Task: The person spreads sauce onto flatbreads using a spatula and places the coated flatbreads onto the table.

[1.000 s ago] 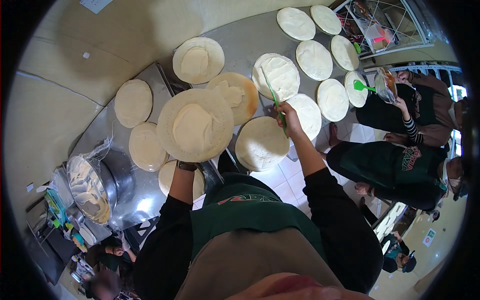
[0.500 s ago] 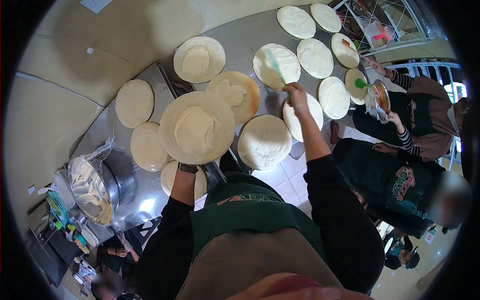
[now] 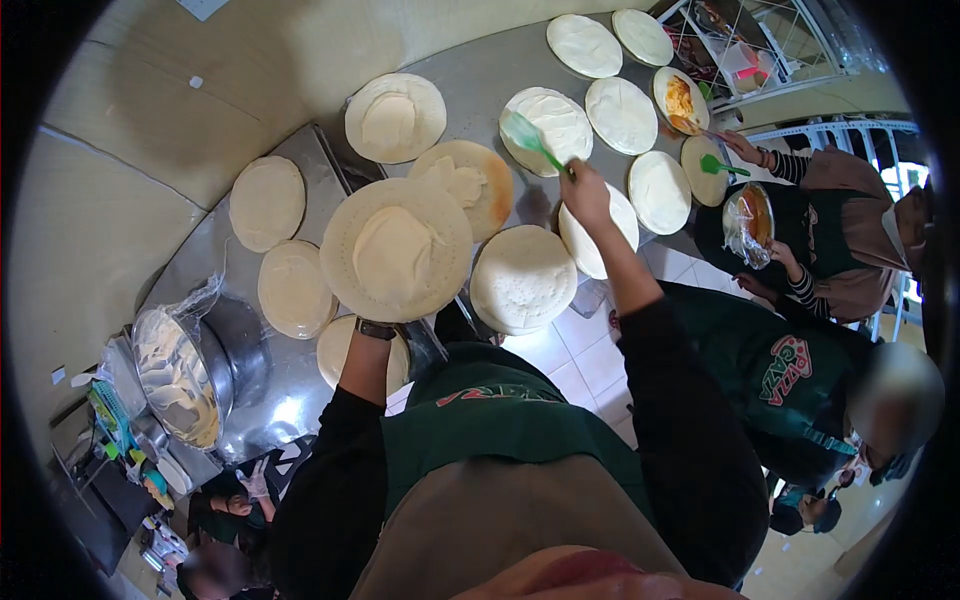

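My right hand [image 3: 585, 192] is closed round the handle of a green spatula [image 3: 528, 138]. Its blade rests over a pizza base [image 3: 551, 108] coated in white cream. My left hand is hidden beneath a raised pizza base [image 3: 345, 240], which it supports from below; just the wrist with a watch [image 3: 376, 330] shows. A mound of cream [image 3: 395, 250] sits in the middle of that raised base. Partly behind it lies a browner base [image 3: 496, 205] with a dollop of cream, and a plain pricked base [image 3: 525, 290] is between my arms.
More bases, several coated white, cover the metal table [image 3: 490, 70]. A large bowl of cream [image 3: 185, 375] stands at left. To the right, a co-worker holds a bowl of red sauce [image 3: 752, 215] and spreads sauce on a base [image 3: 680, 98]. Another person stands close on my right.
The spatula blade has swung lower and left over the creamed base. Red sauce now covers more of the co-worker's base. The raised base stays almost in place.
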Demonstrator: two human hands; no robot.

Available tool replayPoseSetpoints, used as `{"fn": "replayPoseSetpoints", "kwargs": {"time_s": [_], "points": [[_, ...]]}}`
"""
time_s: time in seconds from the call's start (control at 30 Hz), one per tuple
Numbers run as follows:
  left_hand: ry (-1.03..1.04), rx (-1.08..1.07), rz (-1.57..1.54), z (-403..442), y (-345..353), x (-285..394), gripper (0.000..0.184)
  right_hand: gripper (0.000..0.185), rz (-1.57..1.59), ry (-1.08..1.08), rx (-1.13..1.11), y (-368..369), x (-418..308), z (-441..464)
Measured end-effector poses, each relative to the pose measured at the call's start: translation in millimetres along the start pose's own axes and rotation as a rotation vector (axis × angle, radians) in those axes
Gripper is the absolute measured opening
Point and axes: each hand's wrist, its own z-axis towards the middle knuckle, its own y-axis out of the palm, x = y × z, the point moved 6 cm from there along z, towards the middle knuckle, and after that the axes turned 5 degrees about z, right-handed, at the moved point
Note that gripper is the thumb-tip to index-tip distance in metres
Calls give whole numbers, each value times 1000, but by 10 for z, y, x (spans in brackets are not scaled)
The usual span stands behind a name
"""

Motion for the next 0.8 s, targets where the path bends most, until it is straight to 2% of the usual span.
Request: {"fn": "replayPoseSetpoints", "kwargs": {"time_s": [0.1, 0.2, 0.23, 0.3, 0.4, 0.47, 0.57, 0.63, 0.67, 0.73, 0.8], "points": [[-11, -5, 3, 26, 20, -74, 68, 13, -159, -52, -32, 90, -100, 336], [-29, -5, 10, -17, 31, -155, 68, 12, -246, -95, -119, 6, -83, 148], [-30, -7, 9, -43, 36, -173, 68, 22, -303, -80, -203, -57, -38, 25], [-29, -9, 0, -129, 33, -202, 68, 21, -327, -107, -221, -192, 201, -191], [-23, -20, -6, -152, 22, -237, 68, 22, -433, -162, -158, -498, 659, -296], [-32, -25, -5, -212, 16, -269, 68, 21, -544, -193, -36, -753, 861, -226], [-42, -28, -3, -174, 71, -351, 68, 20, -631, -147, -5, -1109, 835, -121], [-30, -16, 1, -113, 124, -414, 68, 14, -487, -117, 161, -1346, 582, -227], [-17, -7, 4, -157, 135, -430, 68, 14, -473, -133, 156, -1367, 450, -330], [22, 14, 12, -102, 216, -483, 68, 21, 76, -77, 81, -1348, 232, -633], [64, 29, 19, -108, 264, -469, 68, 19, 361, -117, 21, -1263, -76, -1058]]}}
